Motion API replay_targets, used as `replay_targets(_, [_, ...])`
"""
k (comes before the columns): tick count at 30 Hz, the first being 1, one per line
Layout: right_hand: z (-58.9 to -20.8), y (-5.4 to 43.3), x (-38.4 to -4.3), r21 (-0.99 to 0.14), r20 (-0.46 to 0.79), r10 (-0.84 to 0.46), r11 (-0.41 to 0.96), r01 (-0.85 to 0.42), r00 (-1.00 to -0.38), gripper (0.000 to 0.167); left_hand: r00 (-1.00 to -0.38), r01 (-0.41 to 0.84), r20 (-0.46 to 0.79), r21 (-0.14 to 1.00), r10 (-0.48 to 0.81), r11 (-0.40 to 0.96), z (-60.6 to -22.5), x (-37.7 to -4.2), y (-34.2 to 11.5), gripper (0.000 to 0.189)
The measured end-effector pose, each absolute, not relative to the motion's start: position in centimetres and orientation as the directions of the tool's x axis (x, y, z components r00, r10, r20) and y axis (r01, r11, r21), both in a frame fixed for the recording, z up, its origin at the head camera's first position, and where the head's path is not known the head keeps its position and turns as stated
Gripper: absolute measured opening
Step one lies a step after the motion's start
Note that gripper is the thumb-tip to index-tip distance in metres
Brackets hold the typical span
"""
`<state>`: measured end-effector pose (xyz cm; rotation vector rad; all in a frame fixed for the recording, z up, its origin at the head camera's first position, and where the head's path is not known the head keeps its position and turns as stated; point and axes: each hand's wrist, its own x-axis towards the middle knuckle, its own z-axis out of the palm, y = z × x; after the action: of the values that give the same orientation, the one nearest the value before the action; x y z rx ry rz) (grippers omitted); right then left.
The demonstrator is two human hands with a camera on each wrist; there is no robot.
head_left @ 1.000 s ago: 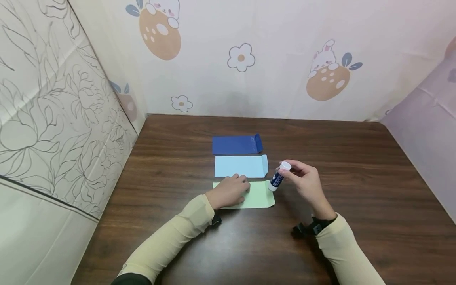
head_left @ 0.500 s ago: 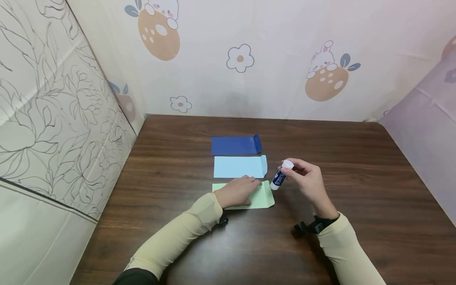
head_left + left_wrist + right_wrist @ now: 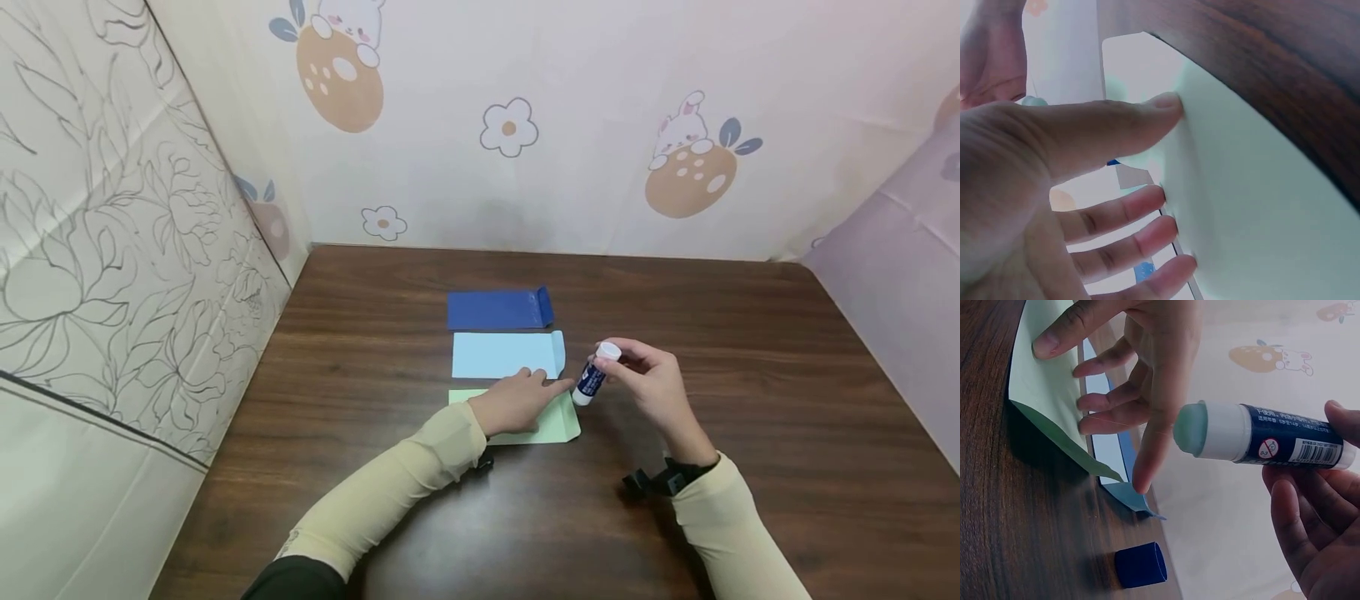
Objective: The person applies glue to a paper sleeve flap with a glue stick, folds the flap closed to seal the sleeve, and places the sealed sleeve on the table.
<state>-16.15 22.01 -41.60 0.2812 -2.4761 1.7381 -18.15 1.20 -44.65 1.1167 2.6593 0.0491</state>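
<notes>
My left hand [image 3: 517, 402] lies over the green paper envelope [image 3: 557, 425], thumb on its face and several fingertips along its far edge. The index finger stretches out past the flap end towards the glue stick. My right hand [image 3: 660, 387] holds an uncapped glue stick [image 3: 591, 379] between thumb and fingers, tilted, its pale glue end [image 3: 1190, 429] pointing down beside the left index fingertip. In the right wrist view the green flap [image 3: 1063, 439] stands lifted off the table. Part of the envelope is hidden under the left hand.
Beyond the green one lie a light blue envelope [image 3: 502, 354] and a dark blue envelope [image 3: 491, 310], both with flaps at the right. A dark blue cap [image 3: 1141, 565] sits on the brown wooden table [image 3: 360, 358]. Patterned walls [image 3: 585, 150] border the table.
My left hand has slid right across the green envelope, and its index finger has stretched out. The glue stick has moved slightly right, off the flap.
</notes>
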Motion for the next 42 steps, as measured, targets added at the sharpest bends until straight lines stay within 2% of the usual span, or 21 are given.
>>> replay_targets(9, [-41.9, 22.0, -16.3, -0.922, 0.185, -0.112, 0.325, -0.212, -0.976, 0.035, -0.673, 0.698, -0.245, 0.104, 0.698, 0.709, -44.2, -18.0, 1.4, 0.072])
replay_targets(19, [-42.1, 21.8, -16.4, -0.928, 0.198, -0.141, 0.293, -0.232, -0.970, 0.030, -0.678, 0.693, -0.202, 0.149, 0.707, 0.706, -44.8, -17.9, 0.6, 0.069])
replay_targets(29, [-42.1, 21.9, -16.1, -0.914, 0.199, -0.129, 0.334, -0.231, -0.971, 0.032, -0.674, 0.711, -0.153, 0.127, 0.722, 0.691, -45.2, -17.7, 0.2, 0.067])
replay_targets(38, [-42.4, 22.0, -16.1, -0.919, 0.154, -0.125, 0.346, -0.189, -0.980, 0.035, -0.671, 0.729, -0.089, 0.104, 0.736, 0.677, -45.9, -17.5, -0.2, 0.055])
replay_targets(42, [-42.4, 21.9, -16.3, -0.923, 0.147, -0.126, 0.339, -0.182, -0.981, 0.032, -0.669, 0.734, -0.079, 0.090, 0.739, 0.674, -46.1, -17.6, -0.4, 0.046])
